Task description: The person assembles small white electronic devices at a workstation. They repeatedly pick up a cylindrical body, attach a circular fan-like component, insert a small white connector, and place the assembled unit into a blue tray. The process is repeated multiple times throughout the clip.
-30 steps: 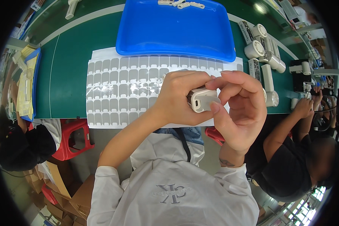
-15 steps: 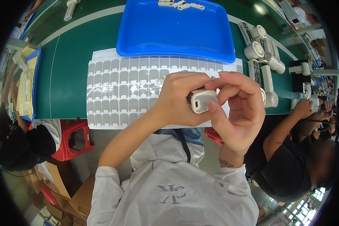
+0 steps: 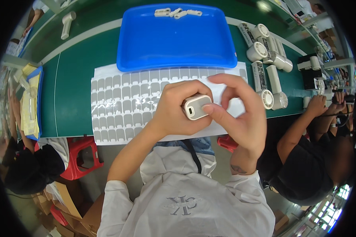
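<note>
Green tabletop (image 3: 75,91) is overlaid by a sticker sheet (image 3: 125,106); above its right half, a white ported device (image 3: 196,109) is clamped in the left hand (image 3: 172,106). Fingers (image 3: 231,81) of the right hand (image 3: 243,118) are parted, thumb (image 3: 220,114) set against the device; by uneven pressure it could be tipped.

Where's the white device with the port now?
In the head view, the white device is just right of centre, gripped by the left hand over the grey-label sheet, the right hand at its grey end.
</note>
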{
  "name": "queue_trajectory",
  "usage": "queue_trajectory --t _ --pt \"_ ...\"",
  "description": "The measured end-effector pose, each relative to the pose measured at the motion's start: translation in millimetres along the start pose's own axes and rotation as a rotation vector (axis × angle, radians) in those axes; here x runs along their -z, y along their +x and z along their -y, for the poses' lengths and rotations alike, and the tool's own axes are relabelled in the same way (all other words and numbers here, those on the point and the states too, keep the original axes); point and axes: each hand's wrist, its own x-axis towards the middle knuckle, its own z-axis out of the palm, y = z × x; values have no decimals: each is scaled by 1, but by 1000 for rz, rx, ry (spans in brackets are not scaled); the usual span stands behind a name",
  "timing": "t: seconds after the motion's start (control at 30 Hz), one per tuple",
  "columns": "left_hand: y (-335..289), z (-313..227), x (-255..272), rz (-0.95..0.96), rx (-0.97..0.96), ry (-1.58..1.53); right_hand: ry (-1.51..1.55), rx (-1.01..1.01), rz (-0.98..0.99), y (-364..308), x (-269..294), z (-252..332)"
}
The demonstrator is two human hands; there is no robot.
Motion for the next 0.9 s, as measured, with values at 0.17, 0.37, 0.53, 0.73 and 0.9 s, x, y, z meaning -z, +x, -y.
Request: queue_trajectory --t 0.17,0.37,0.53,0.73,0.9 --pt "4 -9 3 68 -7 -21 597 -218 82 -8 -13 -45" --pt "9 -9 14 122 35 -7 536 -250 48 -31 -2 -77" --pt "56 -34 35 97 -145 -76 560 -274 -86 -47 10 -101" --pt "163 -14 47 158 -116 304 481 -174 -234 -56 1 -125" --pt "242 60 80 160 -169 841 420 -173 -201 -57 5 -124"
